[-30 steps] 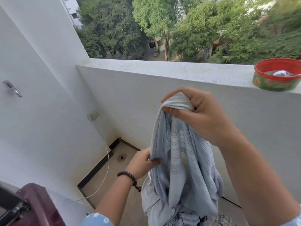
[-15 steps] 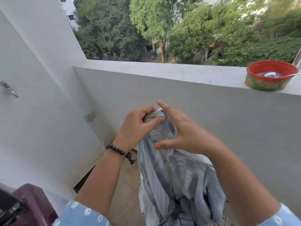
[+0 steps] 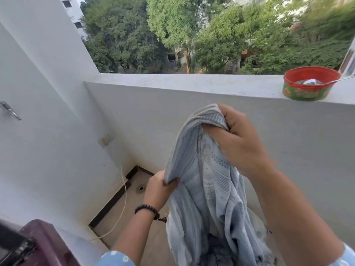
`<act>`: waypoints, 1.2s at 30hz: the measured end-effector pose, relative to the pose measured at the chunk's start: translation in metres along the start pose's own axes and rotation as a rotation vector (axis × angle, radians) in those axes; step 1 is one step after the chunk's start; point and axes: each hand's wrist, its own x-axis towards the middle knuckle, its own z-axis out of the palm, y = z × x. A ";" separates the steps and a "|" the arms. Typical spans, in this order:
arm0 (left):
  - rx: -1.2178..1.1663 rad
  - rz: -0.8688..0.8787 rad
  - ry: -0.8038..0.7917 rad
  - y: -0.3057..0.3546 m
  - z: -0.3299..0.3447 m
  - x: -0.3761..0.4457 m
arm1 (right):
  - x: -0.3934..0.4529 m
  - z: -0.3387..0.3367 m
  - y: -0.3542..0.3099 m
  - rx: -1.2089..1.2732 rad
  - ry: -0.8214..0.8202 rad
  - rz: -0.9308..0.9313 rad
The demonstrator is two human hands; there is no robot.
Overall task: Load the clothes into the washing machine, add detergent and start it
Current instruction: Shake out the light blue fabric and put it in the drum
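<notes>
Loading step under way: right hand bunches grey cloth top, left hand pinches its edge, cloth hanging mid-air over floor; next, likely swing to maroon washer at lower left.

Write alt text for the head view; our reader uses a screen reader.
On a balcony, a person holds up a pale blue cloth: the right hand grips its top, the left hand pinches an edge lower down. A red bowl sits on the white ledge, trees beyond.
</notes>
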 end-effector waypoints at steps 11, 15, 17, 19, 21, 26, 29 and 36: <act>-0.125 0.012 0.110 -0.029 -0.032 0.028 | 0.004 -0.045 0.003 -0.550 0.263 0.032; -0.250 0.236 0.184 0.054 -0.071 0.032 | -0.003 -0.028 0.014 -0.780 -0.264 0.454; -0.258 0.413 0.090 0.097 -0.081 0.021 | -0.009 -0.002 0.012 -0.595 -0.353 0.432; -0.213 0.563 0.047 0.124 -0.082 0.011 | -0.012 0.018 0.019 -0.438 -0.312 0.369; -0.120 0.650 0.091 0.133 -0.079 0.004 | -0.010 0.022 0.027 -0.297 -0.194 0.309; -0.209 0.684 0.206 0.100 -0.055 -0.002 | -0.009 0.014 0.023 -0.342 -0.171 0.227; -0.097 0.655 0.226 0.070 -0.029 -0.007 | -0.006 0.014 0.017 -0.313 -0.027 0.190; 0.242 -0.046 0.117 -0.029 0.004 -0.009 | -0.001 0.001 -0.004 -0.045 0.189 0.147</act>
